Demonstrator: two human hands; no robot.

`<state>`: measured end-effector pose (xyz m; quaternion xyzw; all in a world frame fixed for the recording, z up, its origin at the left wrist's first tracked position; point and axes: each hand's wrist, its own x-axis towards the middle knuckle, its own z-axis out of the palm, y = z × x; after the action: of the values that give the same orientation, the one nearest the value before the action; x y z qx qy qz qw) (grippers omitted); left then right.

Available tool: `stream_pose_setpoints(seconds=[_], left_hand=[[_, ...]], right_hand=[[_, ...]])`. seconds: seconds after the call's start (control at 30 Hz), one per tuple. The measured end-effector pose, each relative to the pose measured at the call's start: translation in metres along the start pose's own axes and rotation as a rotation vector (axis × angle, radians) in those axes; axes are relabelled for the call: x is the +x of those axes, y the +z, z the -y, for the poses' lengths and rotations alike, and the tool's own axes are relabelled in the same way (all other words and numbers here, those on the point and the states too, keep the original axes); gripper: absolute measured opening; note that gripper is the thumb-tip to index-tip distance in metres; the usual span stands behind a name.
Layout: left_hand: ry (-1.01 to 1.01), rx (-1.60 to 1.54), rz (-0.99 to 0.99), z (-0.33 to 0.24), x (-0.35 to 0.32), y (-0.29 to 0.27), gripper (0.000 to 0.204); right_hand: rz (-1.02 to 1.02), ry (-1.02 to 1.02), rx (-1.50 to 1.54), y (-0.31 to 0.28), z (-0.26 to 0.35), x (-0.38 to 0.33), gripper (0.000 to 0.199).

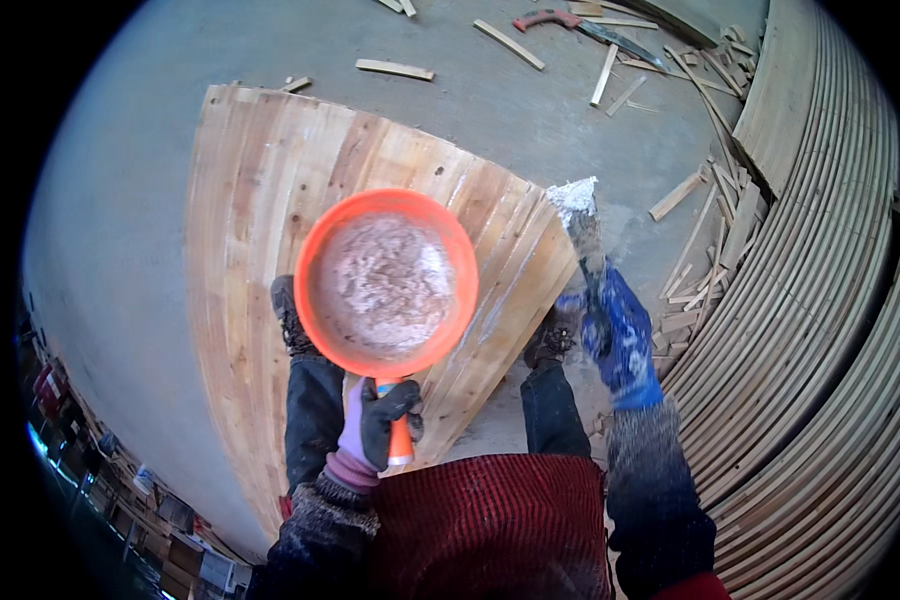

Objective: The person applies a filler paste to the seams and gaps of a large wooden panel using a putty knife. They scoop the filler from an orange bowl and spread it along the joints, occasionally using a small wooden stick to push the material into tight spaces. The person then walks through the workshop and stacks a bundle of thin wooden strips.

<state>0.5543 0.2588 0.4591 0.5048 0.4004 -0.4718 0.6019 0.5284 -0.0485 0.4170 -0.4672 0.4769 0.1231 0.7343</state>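
My left hand (pixel 375 425), in a purple and dark glove, is closed round the handle of an orange plastic scoop (pixel 467 262). Pale, wet-looking filler paste (pixel 385 280) lies inside the scoop. In a blue glove, my right hand (pixel 618 335) grips a putty knife (pixel 585 232) with white paste on its far end. The knife is at the right corner of a wooden panel (pixel 250 220) made of joined strips. Whether the blade touches the panel I cannot tell. Whitish smears run along some of the panel's seams. The scoop hides part of the panel.
Stacked curved wooden strips (pixel 800 330) fill the right side. Scrap wood pieces (pixel 735 215) lie beside the stack. A handsaw (pixel 595 32) with a red handle rests on the grey floor (pixel 120 230) at the far right. My shoes (pixel 292 315) are beside the panel.
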Motion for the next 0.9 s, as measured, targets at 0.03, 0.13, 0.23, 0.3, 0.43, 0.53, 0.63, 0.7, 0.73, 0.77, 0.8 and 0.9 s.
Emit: stream_pose_setpoints(seconds=[0.03,0.13,0.23,0.3,0.43,0.53,0.63,0.7,0.73,0.77,0.8,0.9], left_hand=[[0.016,-0.025,-0.001,-0.001,0.001,0.001,0.025],[0.034,-0.104,-0.038,-0.005,0.002,0.006,0.028],[0.012,-0.116,-0.039,-0.011,0.003,0.008,0.030],[0.007,-0.114,-0.059,-0.014,0.001,0.010,0.030],[-0.035,-0.070,-0.050,-0.013,0.000,0.002,0.041],[-0.039,-0.087,-0.048,-0.014,0.000,0.004,0.041],[-0.020,-0.077,-0.042,-0.017,-0.002,0.004,0.028],[-0.025,-0.074,-0.034,-0.017,-0.003,0.003,0.028],[-0.027,-0.071,-0.027,-0.017,-0.003,0.004,0.028],[-0.031,-0.081,-0.007,-0.019,-0.003,0.004,0.028],[-0.042,-0.089,-0.008,-0.019,-0.004,0.004,0.028],[-0.048,-0.138,-0.015,-0.015,-0.005,0.000,0.031]], right_hand=[[0.004,-0.015,-0.082,-0.015,-0.004,0.018,0.050],[-0.049,0.009,-0.225,-0.041,-0.028,0.065,0.048],[-0.114,0.002,-0.307,-0.044,-0.044,0.092,0.046],[-0.117,0.002,-0.372,-0.044,-0.052,0.105,0.042],[-0.129,-0.072,-0.397,-0.031,-0.066,0.112,0.041],[-0.101,-0.276,-0.409,-0.048,-0.101,0.126,0.041],[-0.132,-0.414,-0.779,-0.055,-0.117,0.133,0.045],[-0.212,-0.614,-0.968,-0.054,-0.129,0.141,0.044],[-0.207,-0.556,-1.192,-0.058,-0.132,0.141,0.046],[-0.194,-0.491,-1.412,-0.054,-0.127,0.138,0.048],[-0.183,-0.418,-1.630,-0.052,-0.122,0.134,0.050],[-0.073,-0.073,-1.909,-0.036,-0.104,0.108,0.060]])
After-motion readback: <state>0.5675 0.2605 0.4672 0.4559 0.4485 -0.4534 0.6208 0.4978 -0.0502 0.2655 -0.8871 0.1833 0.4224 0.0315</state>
